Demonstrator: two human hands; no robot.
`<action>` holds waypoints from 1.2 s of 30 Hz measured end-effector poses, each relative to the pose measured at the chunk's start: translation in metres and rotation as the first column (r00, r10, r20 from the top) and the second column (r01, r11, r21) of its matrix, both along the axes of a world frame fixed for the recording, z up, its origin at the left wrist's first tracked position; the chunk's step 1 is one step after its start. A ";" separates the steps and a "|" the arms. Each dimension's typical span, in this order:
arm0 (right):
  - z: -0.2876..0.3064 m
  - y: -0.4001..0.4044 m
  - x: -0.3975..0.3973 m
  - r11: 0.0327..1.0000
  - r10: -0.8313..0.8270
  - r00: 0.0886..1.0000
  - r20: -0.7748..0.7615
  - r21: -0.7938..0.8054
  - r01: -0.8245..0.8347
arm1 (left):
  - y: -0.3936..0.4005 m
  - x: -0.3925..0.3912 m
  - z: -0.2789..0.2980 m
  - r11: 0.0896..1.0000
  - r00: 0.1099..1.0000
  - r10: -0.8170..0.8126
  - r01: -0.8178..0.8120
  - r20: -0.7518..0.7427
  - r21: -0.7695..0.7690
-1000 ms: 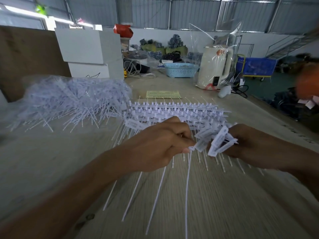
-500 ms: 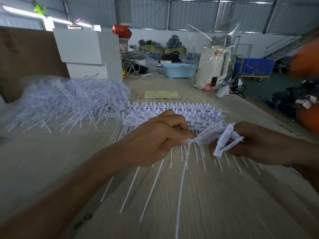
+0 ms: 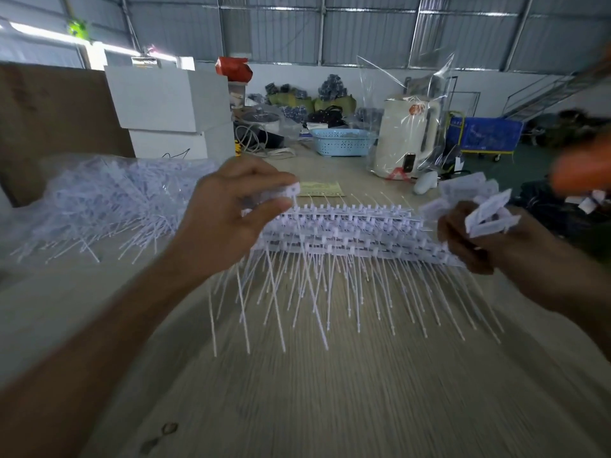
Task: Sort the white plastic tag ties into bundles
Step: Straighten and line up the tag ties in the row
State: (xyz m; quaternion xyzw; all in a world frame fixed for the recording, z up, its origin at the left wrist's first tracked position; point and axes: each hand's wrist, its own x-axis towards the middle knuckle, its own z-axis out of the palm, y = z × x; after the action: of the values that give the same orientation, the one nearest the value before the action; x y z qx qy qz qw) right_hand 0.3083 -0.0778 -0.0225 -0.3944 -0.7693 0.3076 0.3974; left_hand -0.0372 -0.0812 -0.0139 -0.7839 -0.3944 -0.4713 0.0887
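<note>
Here the white tag ties (image 3: pixel 347 239) lie in stacked rows on the wooden counter (image 3: pixel 330 391), their flat heads lined up in neat bands and their thin tails fanning toward the person like bristles. The picture is blurred by motion, so fine detail on the heads is hard to read. Left of the rows sits a loose heap of ties (image 3: pixel 109 200), tangled and pointing every way. Beyond the rows, farther from the person, lies a small yellowish paper (image 3: pixel 319 189), and farther still a blue basket (image 3: pixel 342 142) and a cream kettle (image 3: pixel 408 137) under clear plastic wrap.

The left hand (image 3: pixel 231 213) hovers over the left end of the rows, its fingers (image 3: pixel 281 202) pinched narrow on the head of one tie. The right hand (image 3: pixel 482 236) is at the right end of the rows, closed around a small bundle of ties (image 3: pixel 476 206) whose heads stick out above the fist.

Half a second ago the hands were nearly touching in front of the rows, with a long tail hanging from the left pinch; they have since lifted and drawn well apart, and that hanging tail is no longer plain to see.
</note>
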 end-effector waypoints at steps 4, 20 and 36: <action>-0.007 -0.009 -0.028 0.992 -0.123 0.992 -0.003 -0.006 0.123 | -0.008 0.026 -0.013 0.994 0.996 -0.092 0.093 -0.016 0.052; -0.020 -0.030 -0.076 0.992 -0.124 0.950 -0.287 -0.034 0.119 | -0.027 0.064 -0.030 0.972 0.966 -0.222 0.209 0.132 0.104; -0.014 -0.032 -0.076 0.984 -0.062 0.915 -0.398 -0.176 -0.009 | -0.018 0.057 -0.036 0.997 0.996 -0.082 0.081 -0.024 -0.004</action>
State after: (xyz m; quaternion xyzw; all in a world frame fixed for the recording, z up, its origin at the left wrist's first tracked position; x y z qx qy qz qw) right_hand 0.2324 -0.1101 -0.0361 -0.3665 -0.6361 0.4425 0.5150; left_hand 0.0202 -0.0996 -0.0504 -0.8051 -0.3616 -0.4643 0.0731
